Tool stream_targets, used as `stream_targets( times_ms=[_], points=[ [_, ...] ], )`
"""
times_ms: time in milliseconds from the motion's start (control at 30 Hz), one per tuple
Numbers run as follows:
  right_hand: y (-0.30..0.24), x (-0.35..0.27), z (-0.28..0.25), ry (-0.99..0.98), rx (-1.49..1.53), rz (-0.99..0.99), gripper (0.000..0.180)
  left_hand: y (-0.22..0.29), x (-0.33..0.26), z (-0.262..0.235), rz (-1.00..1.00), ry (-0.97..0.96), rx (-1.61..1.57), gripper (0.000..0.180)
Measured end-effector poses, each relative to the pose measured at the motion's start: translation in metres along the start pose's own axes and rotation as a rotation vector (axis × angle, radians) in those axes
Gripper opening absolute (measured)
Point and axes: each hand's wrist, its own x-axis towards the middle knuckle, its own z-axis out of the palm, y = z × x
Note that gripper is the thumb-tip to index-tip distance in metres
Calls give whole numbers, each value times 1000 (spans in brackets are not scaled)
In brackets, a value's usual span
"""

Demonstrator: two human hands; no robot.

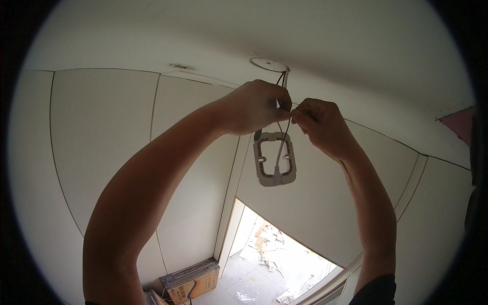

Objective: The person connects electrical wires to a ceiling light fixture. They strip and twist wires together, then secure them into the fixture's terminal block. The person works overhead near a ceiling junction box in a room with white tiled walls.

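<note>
Both my arms are raised toward the ceiling. Thin dark wires (280, 79) come down beside a round white ceiling plate (269, 64). My left hand (259, 105) is closed, thumb and finger pinching a wire. Close beside it, my right hand (321, 124) pinches a wire too, the fingertips of both hands nearly meeting. Which strand each one grips is too fine to make out. Below the hands hangs a light grey rectangular mounting frame (292, 161) with an open middle. A grey cable (277, 170) with a thicker end passes in front of it.
Pale wall panels (193, 168) with dark seams stand around me. Below, a bright doorway (284, 264) opens onto a tiled floor with scattered debris. Flat cardboard boxes (193, 287) lean at the lower left. A pinkish-red patch (457, 124) shows in the ceiling at right.
</note>
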Motion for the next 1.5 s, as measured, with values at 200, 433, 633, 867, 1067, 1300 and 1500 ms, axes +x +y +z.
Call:
stream_targets(
  times_ms=[200,433,633,867,1067,1300,1500],
  points=[
    [14,2,9,-118,577,278,32,-5,-5,-2,24,0,-1,23],
    [0,-23,8,436,-421,-419,26,-14,3,-4,145,20,63,26],
    [15,-16,0,543,-1149,-887,28,-8,2,-5,71,5,50,24],
    [11,-8,1,374,-1108,-890,13,-8,-1,-6,65,0,35,28],
    [16,-9,10,90,-108,-247,8,-8,1,-2,102,19,39,26],
    [-1,-11,-3,-155,313,125,25,-6,-1,-8,66,1,45,26],
    [12,-20,-3,248,-581,-525,21,-7,1,-9,69,-29,11,28]
  ],
)
